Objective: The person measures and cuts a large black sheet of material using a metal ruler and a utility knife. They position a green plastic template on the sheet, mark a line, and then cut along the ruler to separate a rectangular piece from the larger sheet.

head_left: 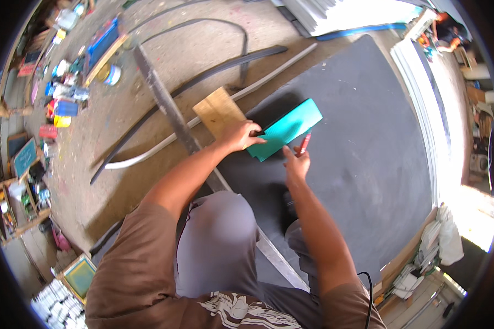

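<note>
Green piece (292,126), one, oblong, flat-faced: located above the left part of a large black sheet (368,142), slanting up to the right. Left hand (239,136): grasping the green piece at its lower-left end, thumb across its face. Right hand (297,163): fingers closed round a slim red tool (305,143), tip upward, just beside the green piece's lower edge; whether they touch, cannot tell. Wooden board (218,111), one, pale brown, partly hidden by the left hand. Metal bar (163,97), long, straight, passing under the left forearm. White strip (140,160), curved, crossing that bar. Dark strips, several, bent, including one (206,80) beyond the board. Can (110,74), one, at upper left, among assorted containers.
</note>
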### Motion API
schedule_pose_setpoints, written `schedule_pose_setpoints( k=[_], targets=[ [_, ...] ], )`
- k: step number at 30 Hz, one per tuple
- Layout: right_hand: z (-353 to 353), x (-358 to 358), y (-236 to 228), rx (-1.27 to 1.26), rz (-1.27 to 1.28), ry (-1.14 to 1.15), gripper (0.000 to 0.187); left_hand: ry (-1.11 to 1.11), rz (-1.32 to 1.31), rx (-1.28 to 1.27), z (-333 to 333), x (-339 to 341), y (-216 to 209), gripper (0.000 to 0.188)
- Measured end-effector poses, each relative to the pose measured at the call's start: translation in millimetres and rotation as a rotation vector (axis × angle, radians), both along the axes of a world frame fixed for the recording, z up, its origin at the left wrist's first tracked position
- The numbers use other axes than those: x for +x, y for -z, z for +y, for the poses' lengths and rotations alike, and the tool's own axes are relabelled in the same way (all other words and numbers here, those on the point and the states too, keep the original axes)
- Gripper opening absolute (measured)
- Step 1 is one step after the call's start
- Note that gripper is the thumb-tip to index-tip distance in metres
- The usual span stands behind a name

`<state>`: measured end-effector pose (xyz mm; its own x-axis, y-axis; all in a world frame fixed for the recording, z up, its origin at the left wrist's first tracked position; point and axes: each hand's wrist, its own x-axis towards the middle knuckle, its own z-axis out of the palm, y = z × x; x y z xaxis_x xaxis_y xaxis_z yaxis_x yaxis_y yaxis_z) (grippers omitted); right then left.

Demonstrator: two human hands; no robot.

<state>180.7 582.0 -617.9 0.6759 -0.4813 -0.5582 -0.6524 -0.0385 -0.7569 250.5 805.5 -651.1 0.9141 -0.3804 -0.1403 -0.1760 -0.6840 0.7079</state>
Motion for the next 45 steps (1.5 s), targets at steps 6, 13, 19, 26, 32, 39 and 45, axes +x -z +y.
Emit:
schedule_pose_setpoints(
  k=[6,13,19,26,32,39,45],
  targets=[
    [35.1,13.5,15.1,0.175,0.005,0.239,0.043,-0.081,-0.127,-0.033,-6.0,-17.4,18.8,0.049],
    [43.1,42.9,-0.8,0.288,0.029,0.271,0.035,-0.186,-0.078,-0.155,-6.0,-24.9,24.7,0.043],
    [12.8,54.2,-5.1,0.363,0.198,0.119,0.034,-0.176,-0.110,-0.171,-6.6,-24.6,24.8,0.042],
    [19.4,65.6,-6.6,0.391,0.048,0.116,0.031,-0.200,0.072,-0.361,2.4,-29.8,30.8,0.055],
    [-45.1,110.6,-1.4,0.471,-0.177,0.470,0.028,-0.109,-0.116,-0.280,4.3,-29.3,37.9,0.066],
    [-182.9,80.0,-28.9,-0.170,-0.128,0.233,0.025,-0.154,-0.141,-0.254,-3.4,-32.6,35.1,0.045],
    [-257.8,-58.0,-93.9,-0.371,0.065,0.038,0.025,-0.128,-0.286,-0.128,3.1,-27.6,46.2,0.045]
  ],
)
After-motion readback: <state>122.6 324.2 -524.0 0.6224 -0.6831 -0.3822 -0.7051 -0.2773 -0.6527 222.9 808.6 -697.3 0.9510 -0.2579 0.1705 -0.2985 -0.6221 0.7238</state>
